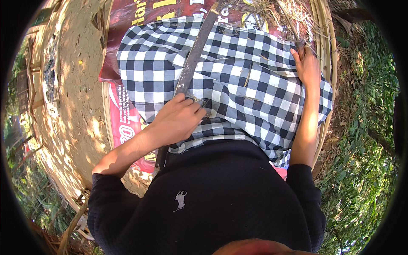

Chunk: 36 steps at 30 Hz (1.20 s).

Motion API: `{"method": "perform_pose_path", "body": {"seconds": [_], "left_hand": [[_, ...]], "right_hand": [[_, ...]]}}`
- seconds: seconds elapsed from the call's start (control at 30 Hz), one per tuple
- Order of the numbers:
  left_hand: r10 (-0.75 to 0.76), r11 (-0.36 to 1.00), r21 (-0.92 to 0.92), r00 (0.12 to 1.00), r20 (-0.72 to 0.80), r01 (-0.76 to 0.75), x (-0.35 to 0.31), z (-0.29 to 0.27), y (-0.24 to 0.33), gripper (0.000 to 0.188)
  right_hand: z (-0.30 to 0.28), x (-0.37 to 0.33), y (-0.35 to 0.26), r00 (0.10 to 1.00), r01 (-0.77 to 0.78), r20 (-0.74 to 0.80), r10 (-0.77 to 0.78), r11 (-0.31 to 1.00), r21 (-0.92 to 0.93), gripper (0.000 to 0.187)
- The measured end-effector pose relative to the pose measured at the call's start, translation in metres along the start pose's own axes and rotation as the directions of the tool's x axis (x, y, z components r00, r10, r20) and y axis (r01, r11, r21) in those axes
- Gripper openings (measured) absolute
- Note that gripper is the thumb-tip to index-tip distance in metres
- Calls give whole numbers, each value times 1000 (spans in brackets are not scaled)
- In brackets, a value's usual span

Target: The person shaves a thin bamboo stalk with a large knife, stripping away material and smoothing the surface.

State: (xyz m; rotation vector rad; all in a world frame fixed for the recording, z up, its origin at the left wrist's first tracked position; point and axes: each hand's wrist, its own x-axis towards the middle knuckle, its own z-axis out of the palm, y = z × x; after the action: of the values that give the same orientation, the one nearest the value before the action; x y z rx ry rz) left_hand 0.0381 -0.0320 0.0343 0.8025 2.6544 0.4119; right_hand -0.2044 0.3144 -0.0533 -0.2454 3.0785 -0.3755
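Observation:
A long, flat, dark strip (196,55), maybe wood or bamboo, slants over the black-and-white checked cloth (238,76) on my lap. My left hand (179,117) is closed over its lower part, fingers curled, covering a stretch of it. The strip's near end shows again below my wrist. A small dark, frayed bit (205,103) is at my left fingertips. At the far right, my right hand (309,70) is wrapped round a brown handle (300,47). A thin, narrow piece runs up and left from that handle; I cannot tell whether it is a blade.
Dry straw and shavings (272,12) lie at the far side. Under me is a red printed banner (123,38) on a slatted bamboo platform (327,38). Cracked bare earth (80,80) is on the left, and leafy plants (365,127) are on the right.

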Motion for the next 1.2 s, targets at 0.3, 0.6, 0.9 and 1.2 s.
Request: {"method": "perform_pose_path", "body": {"seconds": [0.3,0.6,0.9,1.2], "left_hand": [[-71,993,94,997,38,68,-31,38,16,9],[-134,991,-46,975,-179,127,-52,43,26,12],[-127,988,-131,937,-326,88,-61,59,26,15],[-67,996,-82,937,-342,41,-58,60,20,8]], "right_hand": [[-3,-19,-18,903,220,-268,-335,898,-381,37],[1,-181,-190,462,266,323,-826,476,838,12],[-22,-125,-172,894,411,-80,-440,738,535,40],[22,-133,-185,910,348,-10,-415,750,563,35]]}}
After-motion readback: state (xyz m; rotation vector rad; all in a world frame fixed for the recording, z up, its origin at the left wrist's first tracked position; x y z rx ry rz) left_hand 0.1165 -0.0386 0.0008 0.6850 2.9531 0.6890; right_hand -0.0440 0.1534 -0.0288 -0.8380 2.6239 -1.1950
